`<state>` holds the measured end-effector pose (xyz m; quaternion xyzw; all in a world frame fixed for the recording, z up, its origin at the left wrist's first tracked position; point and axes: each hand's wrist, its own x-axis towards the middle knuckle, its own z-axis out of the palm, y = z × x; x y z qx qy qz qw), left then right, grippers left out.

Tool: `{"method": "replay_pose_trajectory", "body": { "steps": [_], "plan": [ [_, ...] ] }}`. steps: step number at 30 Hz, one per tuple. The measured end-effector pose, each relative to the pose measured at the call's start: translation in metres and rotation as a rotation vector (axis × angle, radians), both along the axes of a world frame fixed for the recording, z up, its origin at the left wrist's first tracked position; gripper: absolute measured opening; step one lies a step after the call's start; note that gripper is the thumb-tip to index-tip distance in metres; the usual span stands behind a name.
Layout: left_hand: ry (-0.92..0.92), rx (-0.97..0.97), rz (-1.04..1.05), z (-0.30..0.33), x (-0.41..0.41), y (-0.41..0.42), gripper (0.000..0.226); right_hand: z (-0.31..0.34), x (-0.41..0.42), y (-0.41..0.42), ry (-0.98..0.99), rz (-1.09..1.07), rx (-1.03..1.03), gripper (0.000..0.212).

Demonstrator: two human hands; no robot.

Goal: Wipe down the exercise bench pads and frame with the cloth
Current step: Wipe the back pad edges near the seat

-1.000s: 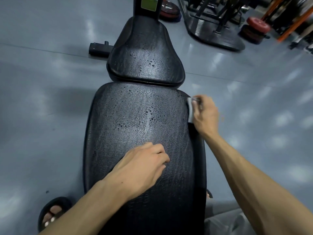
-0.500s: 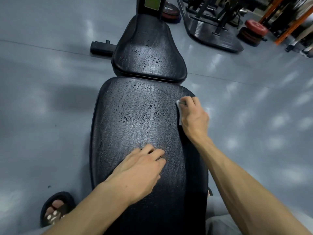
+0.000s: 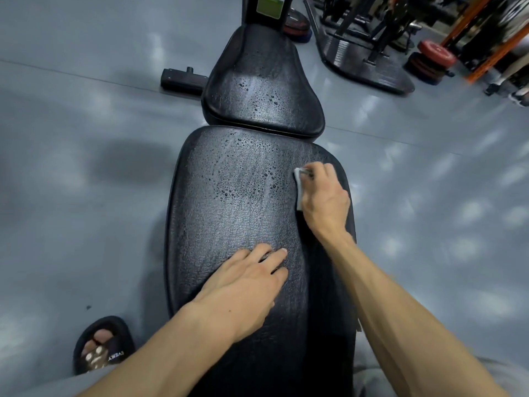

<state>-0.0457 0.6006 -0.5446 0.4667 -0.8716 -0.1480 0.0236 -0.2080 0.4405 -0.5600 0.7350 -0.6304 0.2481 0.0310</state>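
Observation:
A long black bench pad (image 3: 229,219) runs away from me, its far half beaded with water drops. Beyond it sits a smaller black seat pad (image 3: 263,90), also wet. My right hand (image 3: 323,199) presses a small white cloth (image 3: 298,181) flat on the long pad near its right edge; most of the cloth is hidden under the palm. My left hand (image 3: 243,285) rests on the middle of the long pad with its fingers loosely bent, holding nothing. A black frame post (image 3: 267,10) with a green label rises behind the seat pad.
Grey shiny floor (image 3: 86,181) lies on both sides. A black frame foot (image 3: 183,78) sticks out left of the seat pad. Weight plates (image 3: 432,58), a black platform (image 3: 366,64) and orange racking stand at the back right. My sandalled left foot (image 3: 100,348) is at lower left.
My right hand has slid the cloth from the pad's right side edge up and leftward onto the top surface. My left hand has stayed where it was.

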Motion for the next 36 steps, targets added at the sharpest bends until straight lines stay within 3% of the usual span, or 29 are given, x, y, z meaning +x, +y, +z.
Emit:
{"method": "replay_pose_trajectory", "body": {
  "steps": [5,13,19,23,27,29,36],
  "plan": [
    [-0.035,0.011,0.039,0.002,0.003,0.003,0.055,-0.003,-0.030,-0.011,-0.086,-0.236,0.038,0.023],
    [-0.108,0.042,0.054,0.002,0.002,0.003,0.066,-0.002,0.036,0.007,0.026,0.018,0.006,0.028],
    [-0.109,0.056,0.087,0.005,0.006,0.005,0.068,-0.002,0.006,-0.004,-0.104,-0.145,0.021,0.024],
    [-0.105,0.078,0.087,0.005,0.008,0.004,0.069,0.004,0.044,0.014,-0.006,0.209,0.020,0.033],
    [-0.095,0.085,0.099,0.006,0.009,0.003,0.070,0.027,0.057,-0.001,-0.282,0.205,-0.037,0.017],
    [-0.098,0.085,0.099,0.008,0.010,0.002,0.069,0.034,0.074,0.001,-0.306,0.310,-0.021,0.020],
    [-0.107,0.050,0.109,0.007,0.018,0.000,0.059,0.022,0.128,0.044,0.226,0.926,0.158,0.040]
  ]
}}
